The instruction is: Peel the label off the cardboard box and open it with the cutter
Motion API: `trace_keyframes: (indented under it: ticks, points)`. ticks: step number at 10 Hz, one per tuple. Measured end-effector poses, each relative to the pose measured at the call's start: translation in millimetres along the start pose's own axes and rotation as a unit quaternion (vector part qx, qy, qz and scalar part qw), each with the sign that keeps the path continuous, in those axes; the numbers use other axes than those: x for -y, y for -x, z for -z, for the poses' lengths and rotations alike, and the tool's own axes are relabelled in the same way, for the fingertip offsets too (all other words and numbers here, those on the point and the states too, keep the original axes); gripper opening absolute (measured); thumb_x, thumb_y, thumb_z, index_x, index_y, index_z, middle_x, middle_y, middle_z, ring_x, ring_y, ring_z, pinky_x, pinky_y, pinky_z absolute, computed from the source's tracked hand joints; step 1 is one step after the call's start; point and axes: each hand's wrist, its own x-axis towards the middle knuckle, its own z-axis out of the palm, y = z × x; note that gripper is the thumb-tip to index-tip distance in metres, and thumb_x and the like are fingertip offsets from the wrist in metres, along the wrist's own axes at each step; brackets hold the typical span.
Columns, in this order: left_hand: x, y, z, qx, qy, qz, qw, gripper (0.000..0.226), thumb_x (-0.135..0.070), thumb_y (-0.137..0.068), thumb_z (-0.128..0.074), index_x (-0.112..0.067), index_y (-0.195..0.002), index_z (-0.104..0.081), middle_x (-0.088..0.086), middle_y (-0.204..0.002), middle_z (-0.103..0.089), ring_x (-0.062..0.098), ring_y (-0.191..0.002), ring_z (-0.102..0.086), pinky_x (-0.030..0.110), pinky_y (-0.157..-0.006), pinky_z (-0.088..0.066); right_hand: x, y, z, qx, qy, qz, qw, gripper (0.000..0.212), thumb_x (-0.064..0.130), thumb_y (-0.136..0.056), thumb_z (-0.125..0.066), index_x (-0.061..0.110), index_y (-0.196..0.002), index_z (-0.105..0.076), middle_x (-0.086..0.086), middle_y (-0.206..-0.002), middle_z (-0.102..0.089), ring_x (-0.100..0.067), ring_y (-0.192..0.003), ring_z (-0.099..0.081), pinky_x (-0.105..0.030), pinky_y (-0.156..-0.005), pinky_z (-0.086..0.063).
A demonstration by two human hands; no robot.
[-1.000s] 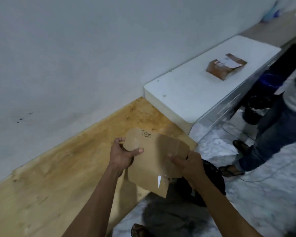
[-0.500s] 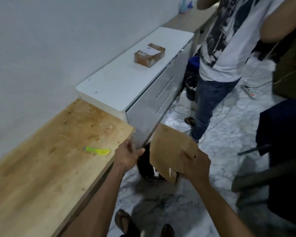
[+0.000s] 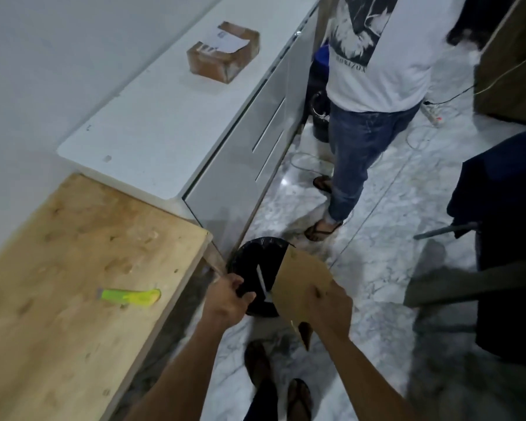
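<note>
Right hand (image 3: 327,302) grips a flattened brown cardboard piece (image 3: 301,278) above the round black-lined waste bin (image 3: 255,259) on the marble floor. Left hand (image 3: 227,299), fingers curled, pinches the bin's black liner at its near rim. A yellow-green cutter (image 3: 129,296) lies near the front edge of the pale wooden table (image 3: 58,253). A taped brown cardboard box with a partly lifted white label (image 3: 223,51) sits toward the far end of the white cabinet top (image 3: 152,117). A bystander in jeans (image 3: 368,110) stands beside the cabinet.
</note>
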Motion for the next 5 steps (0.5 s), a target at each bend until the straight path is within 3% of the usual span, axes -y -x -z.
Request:
trace_keyframes:
  ticks: [1,2,3,4,5]
  points:
    - [8,-37,-3,0.016,-0.026,-0.004,1.000,0.055,-0.040,-0.087,-0.071,-0.008,-0.130,-0.058,0.009,-0.124,-0.065,0.024,-0.112,-0.062,0.032,-0.091,-0.050,8,-31,-36,0.025,0.028,0.004,0.999,0.028,0.021,-0.099,-0.048,-0.003,-0.102,-0.061,-0.020,-0.090,-0.063,-0.030,-0.074,-0.053,-0.036,-0.063,-0.037]
    - [18,-70,-5,0.028,-0.039,-0.007,0.999,0.055,-0.040,-0.087,-0.071,-0.009,-0.131,-0.057,0.009,-0.126,-0.064,0.023,-0.113,-0.061,0.030,-0.090,-0.048,18,-59,-63,0.032,0.101,0.002,0.994,0.033,0.024,-0.100,-0.044,-0.005,-0.103,-0.060,-0.020,-0.094,-0.065,-0.026,-0.073,-0.051,-0.030,-0.064,-0.034]
    - [25,-96,-7,0.027,-0.038,-0.006,0.999,0.052,-0.039,-0.087,-0.071,-0.010,-0.128,-0.057,0.009,-0.124,-0.064,0.023,-0.112,-0.060,0.031,-0.089,-0.048,27,-85,-87,0.053,0.093,-0.008,0.994,0.035,0.027,-0.099,-0.045,-0.002,-0.112,-0.059,-0.019,-0.105,-0.065,-0.026,-0.080,-0.055,-0.033,-0.066,-0.040]
    - [33,-111,-10,0.039,-0.034,0.002,0.999,0.051,-0.037,-0.087,-0.071,-0.008,-0.127,-0.057,0.010,-0.121,-0.063,0.025,-0.110,-0.060,0.035,-0.090,-0.050,35,-97,-98,0.090,0.006,-0.066,0.994,0.053,0.040,-0.090,-0.060,0.003,-0.127,-0.051,-0.018,-0.121,-0.060,-0.034,-0.108,-0.058,-0.038,-0.082,-0.047]
    - [38,-117,-14,0.044,-0.009,0.013,0.999,0.049,-0.035,-0.085,-0.074,-0.008,-0.123,-0.058,0.011,-0.118,-0.063,0.027,-0.108,-0.060,0.040,-0.092,-0.051,38,-97,-96,0.111,0.006,-0.093,0.989,0.066,0.043,-0.093,-0.057,0.004,-0.143,-0.037,-0.017,-0.140,-0.048,-0.035,-0.127,-0.047,-0.040,-0.095,-0.042]
